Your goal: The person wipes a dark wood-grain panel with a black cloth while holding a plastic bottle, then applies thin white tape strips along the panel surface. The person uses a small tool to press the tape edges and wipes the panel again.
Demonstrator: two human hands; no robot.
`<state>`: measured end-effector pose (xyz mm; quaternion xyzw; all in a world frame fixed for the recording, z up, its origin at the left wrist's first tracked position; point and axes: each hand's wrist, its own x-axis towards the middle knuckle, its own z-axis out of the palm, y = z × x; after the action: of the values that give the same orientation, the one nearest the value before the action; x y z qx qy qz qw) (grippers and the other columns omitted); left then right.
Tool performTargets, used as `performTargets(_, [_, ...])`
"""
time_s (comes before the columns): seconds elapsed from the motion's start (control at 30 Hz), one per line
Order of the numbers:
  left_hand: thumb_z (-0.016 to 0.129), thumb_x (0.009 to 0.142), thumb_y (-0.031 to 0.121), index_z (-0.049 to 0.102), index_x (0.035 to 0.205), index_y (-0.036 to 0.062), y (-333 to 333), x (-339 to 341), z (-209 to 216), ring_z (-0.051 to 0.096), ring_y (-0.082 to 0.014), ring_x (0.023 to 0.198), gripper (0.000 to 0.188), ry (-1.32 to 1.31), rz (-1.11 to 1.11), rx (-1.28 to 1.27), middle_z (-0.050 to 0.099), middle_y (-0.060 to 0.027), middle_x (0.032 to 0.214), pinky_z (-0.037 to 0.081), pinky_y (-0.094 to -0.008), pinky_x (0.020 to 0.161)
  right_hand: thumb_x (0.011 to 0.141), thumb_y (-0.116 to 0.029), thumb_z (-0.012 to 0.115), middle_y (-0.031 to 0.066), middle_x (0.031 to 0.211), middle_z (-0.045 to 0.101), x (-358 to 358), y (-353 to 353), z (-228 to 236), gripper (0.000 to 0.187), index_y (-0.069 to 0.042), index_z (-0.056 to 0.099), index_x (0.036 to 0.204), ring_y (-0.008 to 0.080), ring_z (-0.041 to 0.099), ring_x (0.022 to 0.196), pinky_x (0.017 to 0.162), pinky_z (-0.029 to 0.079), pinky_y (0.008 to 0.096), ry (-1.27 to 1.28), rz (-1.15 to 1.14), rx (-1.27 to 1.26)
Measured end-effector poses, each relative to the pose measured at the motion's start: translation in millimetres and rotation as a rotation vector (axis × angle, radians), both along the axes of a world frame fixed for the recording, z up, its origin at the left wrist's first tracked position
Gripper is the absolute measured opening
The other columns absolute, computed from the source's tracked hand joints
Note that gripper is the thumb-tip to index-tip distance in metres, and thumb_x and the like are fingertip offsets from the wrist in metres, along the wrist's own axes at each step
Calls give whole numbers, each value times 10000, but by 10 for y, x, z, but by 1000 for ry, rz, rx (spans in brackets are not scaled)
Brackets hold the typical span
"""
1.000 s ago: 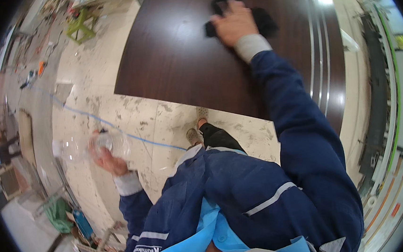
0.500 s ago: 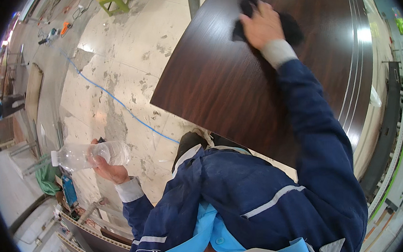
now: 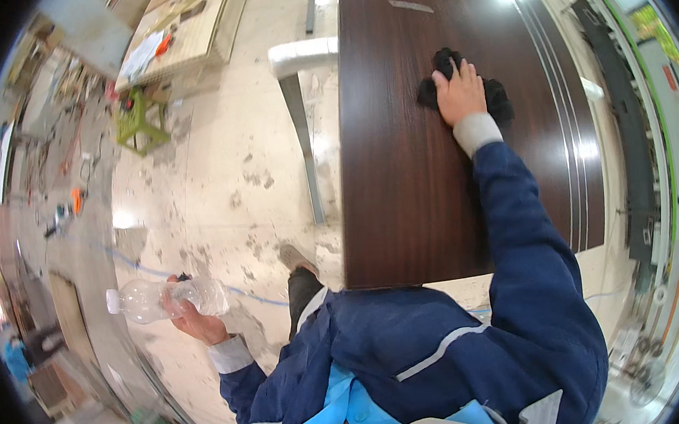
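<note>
A dark brown wood-grain panel (image 3: 410,198) with thin pale lines along its right side lies in front of me, close to my body. My right hand (image 3: 462,95) presses a black cloth (image 3: 498,101) onto its surface, and dark folds show on both sides of the fingers. Off the panel's left side, my left hand (image 3: 196,320) is wrapped round a clear plastic bottle (image 3: 143,301) with a white cap. The bottle is held sideways, cap to the left. Something small and black shows by the left fingers; I cannot make it out.
A metal support leg (image 3: 300,135) stands left of the panel. Farther off are a green stool (image 3: 141,122) and a stack of pale boards (image 3: 198,32). A blue hose (image 3: 259,300) crosses the floor behind the bottle. Long rails (image 3: 628,125) run along the right.
The view has turned, so the panel now stands straighter and more of the far floor shows. My right hand is still on the cloth, and my left still holds the bottle.
</note>
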<state>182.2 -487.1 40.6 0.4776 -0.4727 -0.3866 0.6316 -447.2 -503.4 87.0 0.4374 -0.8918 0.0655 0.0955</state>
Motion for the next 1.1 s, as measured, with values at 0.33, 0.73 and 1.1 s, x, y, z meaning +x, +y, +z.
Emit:
performTargets(0.33, [756, 1006, 441, 505, 1551, -47, -1611, 805, -23, 558, -335, 1415, 774, -73, -135, -16, 585, -221, 1543, 440, -494, 1214, 1097, -422, 556, 302, 1651, 454, 1631, 118, -57, 621, -18, 541, 1568, 472, 377, 1569, 1307, 278, 545, -82, 256, -96])
performTargets(0.73, [717, 998, 602, 588, 1466, -26, -3245, 409, -244, 592, -307, 1302, 793, -205, -243, 81, 625, -176, 1448, 490, -457, 1118, 1141, -581, 339, 251, 1721, 390, -287, 1238, -356, 764, -43, 388, 1681, 443, 326, 1609, 1305, 274, 575, -41, -890, 127])
performTargets(1.1, [704, 1020, 555, 584, 1460, -35, -5785, -866, 274, 609, -285, 1271, 746, -305, -306, 41, 626, -161, 1427, 506, -436, 1090, 1075, -728, 345, 176, 1777, 322, -3060, -1023, -419, 853, -169, 372, 1718, 392, 282, 1640, 1321, 227, 557, -175, -1049, 124])
